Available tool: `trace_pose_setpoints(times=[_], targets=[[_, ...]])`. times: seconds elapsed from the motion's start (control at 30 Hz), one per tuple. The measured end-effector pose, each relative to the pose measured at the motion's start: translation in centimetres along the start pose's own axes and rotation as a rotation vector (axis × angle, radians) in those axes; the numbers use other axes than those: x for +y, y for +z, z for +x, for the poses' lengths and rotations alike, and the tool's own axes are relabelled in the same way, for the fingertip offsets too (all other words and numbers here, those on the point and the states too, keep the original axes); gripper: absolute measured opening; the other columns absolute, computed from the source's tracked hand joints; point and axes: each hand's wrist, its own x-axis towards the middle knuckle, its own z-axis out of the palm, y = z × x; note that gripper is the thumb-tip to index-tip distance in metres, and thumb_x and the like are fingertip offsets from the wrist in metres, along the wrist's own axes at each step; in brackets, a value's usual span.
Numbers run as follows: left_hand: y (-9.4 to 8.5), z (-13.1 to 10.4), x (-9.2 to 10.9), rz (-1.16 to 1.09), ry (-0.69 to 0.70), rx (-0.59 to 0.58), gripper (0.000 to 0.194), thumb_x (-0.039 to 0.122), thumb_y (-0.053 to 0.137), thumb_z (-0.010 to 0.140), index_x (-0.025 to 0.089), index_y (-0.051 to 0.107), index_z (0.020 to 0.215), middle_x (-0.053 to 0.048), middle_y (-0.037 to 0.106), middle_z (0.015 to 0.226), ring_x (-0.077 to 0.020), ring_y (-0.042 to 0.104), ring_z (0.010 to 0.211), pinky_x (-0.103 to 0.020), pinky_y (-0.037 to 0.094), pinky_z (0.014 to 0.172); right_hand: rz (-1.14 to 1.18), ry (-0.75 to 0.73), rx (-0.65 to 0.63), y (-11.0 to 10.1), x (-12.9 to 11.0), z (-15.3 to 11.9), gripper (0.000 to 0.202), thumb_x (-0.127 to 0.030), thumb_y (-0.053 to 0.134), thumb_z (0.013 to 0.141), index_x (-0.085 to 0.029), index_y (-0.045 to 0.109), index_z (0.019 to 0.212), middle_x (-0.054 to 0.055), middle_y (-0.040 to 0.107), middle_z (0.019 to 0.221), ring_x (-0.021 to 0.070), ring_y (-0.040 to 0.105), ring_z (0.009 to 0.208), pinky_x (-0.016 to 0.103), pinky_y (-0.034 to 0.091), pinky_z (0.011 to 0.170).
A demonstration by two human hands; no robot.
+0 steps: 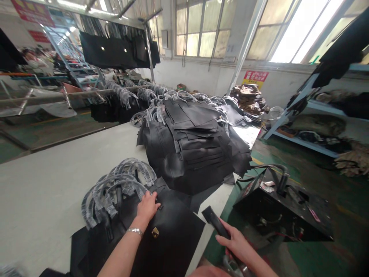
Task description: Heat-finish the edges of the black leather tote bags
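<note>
My left hand (pixel 148 207), with a silver bracelet at the wrist, rests on the upper edge of a black leather bag panel (pixel 175 219), beside a strap tab. Its fingers are bent against the panel near a wrapped handle. A gold clasp (pixel 155 232) sits on the panel below the hand. Plastic-wrapped handles (pixel 115 184) curve up from the stacked panels to the left. Over the table's right edge, my right hand (pixel 232 240) grips a black bar-shaped object (pixel 215 221); its lower part is partly hidden.
A large pile of black leather pieces (pixel 198 154) covers the middle of the white table (pixel 57 177). Right of the table stands a black box (pixel 282 204) with cables and small items. Racks of hanging panels (pixel 115 50) and shelves (pixel 311 144) stand beyond.
</note>
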Motion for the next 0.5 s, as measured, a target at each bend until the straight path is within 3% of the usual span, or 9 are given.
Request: trace_pose_setpoints(times=[0.17, 0.33, 0.5], targets=[[0.0, -0.1, 0.2, -0.021, -0.011, 0.005, 0.030, 0.033, 0.063, 0.082, 0.024, 0.052, 0.109, -0.009, 0.047, 0.111, -0.0259, 0.053, 0.102, -0.032, 0.044, 0.075, 0.032, 0.015, -0.180, -0.5, 0.7, -1.1, 0.067, -0.022, 0.058, 0.071, -0.023, 0.048, 0.137, -0.004, 0.063, 0.063, 0.0092, 0.053, 0.037, 0.016, 0.039, 0.035], [-0.2, -0.4, 0.4, -0.075, -0.042, 0.023, 0.024, 0.027, 0.066, 0.079, 0.022, 0.054, 0.099, -0.008, 0.054, 0.104, -0.0245, 0.057, 0.095, -0.031, 0.041, 0.074, -0.004, 0.007, 0.039, 1.1, 0.3, 1.7, 0.076, -0.030, 0.057, 0.073, -0.015, 0.036, 0.144, -0.003, 0.060, 0.057, 0.0121, 0.054, 0.039, 0.018, 0.038, 0.034], [-1.3, -1.0, 1.3, -0.221, -0.035, 0.068, 0.015, 0.023, 0.063, 0.079, 0.021, 0.048, 0.077, 0.002, 0.057, 0.071, -0.0163, 0.058, 0.071, -0.024, 0.036, 0.063, 0.026, -0.097, 0.207, -1.8, 0.7, 2.6, 0.081, -0.043, 0.059, 0.075, -0.015, 0.033, 0.146, -0.003, 0.064, 0.057, 0.0149, 0.057, 0.042, 0.021, 0.043, 0.038]])
